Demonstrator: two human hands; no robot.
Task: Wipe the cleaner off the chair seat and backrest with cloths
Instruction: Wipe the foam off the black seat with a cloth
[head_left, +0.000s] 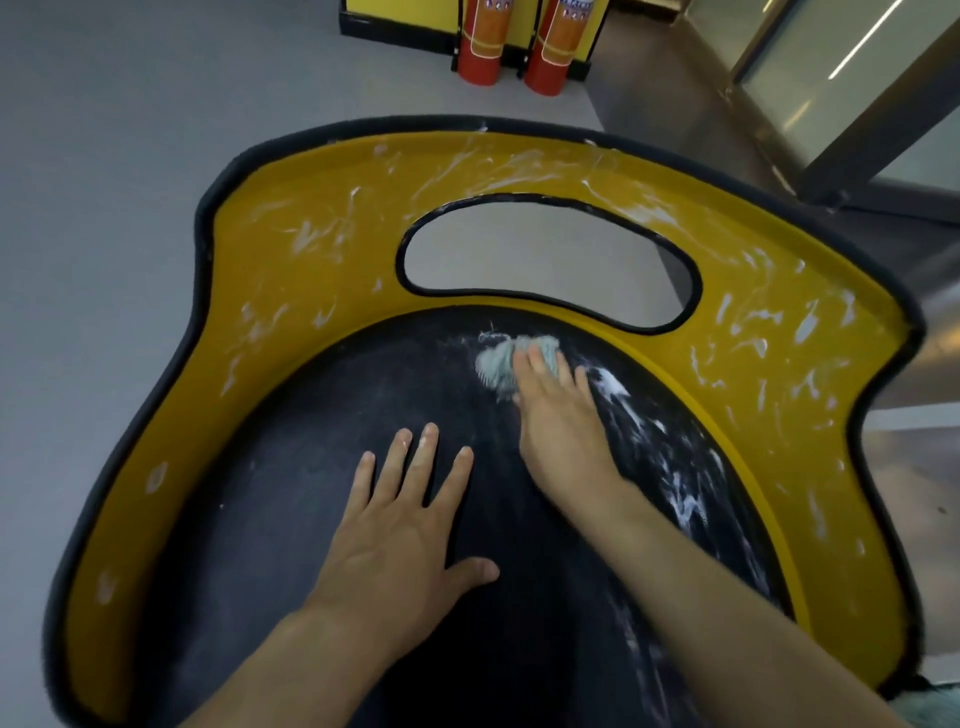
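Cloth (496, 366): pale grey-green, bunched, frayed threads at its far edge. It lies on the far part of the black chair seat (311, 478), just short of the yellow band where the seat meets the backrest (311, 223).

Right hand (558, 421): palm down on the near half of the cloth, fingers extended flat and pressing it to the seat, not curled round it.

Left hand (400, 530): flat on the middle of the seat, fingers straight and spread wide, thumb out to the side, holding nothing. Well apart from the cloth.

Cleaner (628, 402): white foamy streaks run down the right side of the seat, beginning just beside the right hand. The seat's left half looks dark and mostly free of white. Thinner white smears and dabs are scattered over the whole yellow backrest, densest along its top edge and right wing.

Backrest: black trim around the rim, an oval cut-out (545, 260) in its centre with floor visible through it.

Surroundings: grey floor (104, 130). Two red fire extinguishers (480, 47) stand side by side beyond the chair, in front of a yellow panel. Glass door (841, 78) at upper right.
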